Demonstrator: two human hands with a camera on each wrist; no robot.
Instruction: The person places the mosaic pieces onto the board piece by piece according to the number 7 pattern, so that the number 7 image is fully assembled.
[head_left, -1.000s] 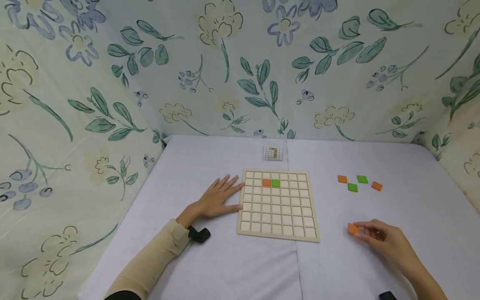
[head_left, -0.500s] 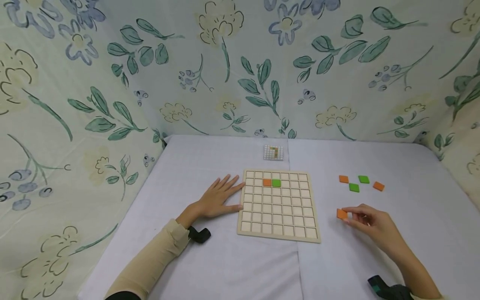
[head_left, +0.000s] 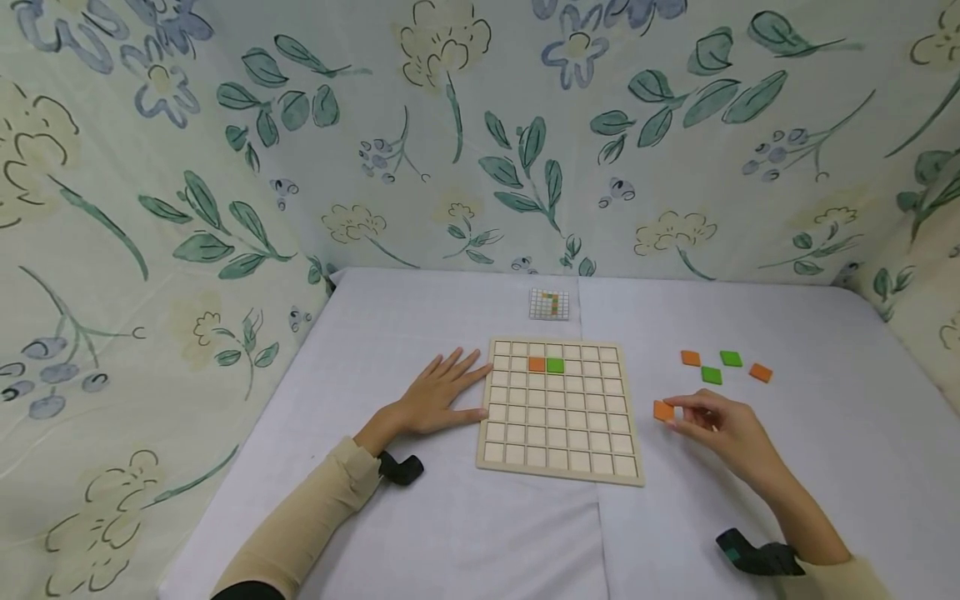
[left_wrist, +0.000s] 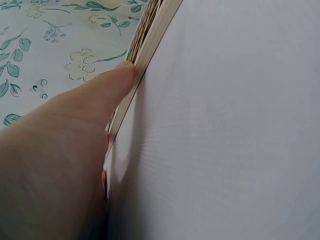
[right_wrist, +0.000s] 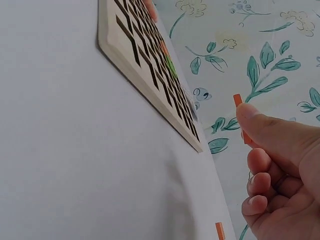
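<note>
A wooden grid board point(head_left: 562, 412) lies mid-table, with an orange tile point(head_left: 537, 364) and a green tile point(head_left: 555, 365) side by side in its second row from the back. My left hand point(head_left: 431, 398) rests flat with fingers spread, thumb and fingertips touching the board's left edge; the left wrist view shows the thumb point(left_wrist: 107, 85) against that edge. To the right of the board, my right hand point(head_left: 716, 425) pinches another orange tile point(head_left: 662, 411) between thumb and fingers, above the cloth. In the right wrist view this held tile point(right_wrist: 237, 99) is seen edge-on.
Two loose orange tiles point(head_left: 761, 372) and two loose green tiles point(head_left: 731, 358) lie at the right, beyond my right hand. A small card with a coloured grid pattern point(head_left: 550, 304) lies behind the board. White cloth point(head_left: 420, 533) covers the table; floral fabric point(head_left: 450, 150) hangs behind.
My right hand has moved left and away from me with the orange tile, closer to the board's right edge. My left hand stays where it was.
</note>
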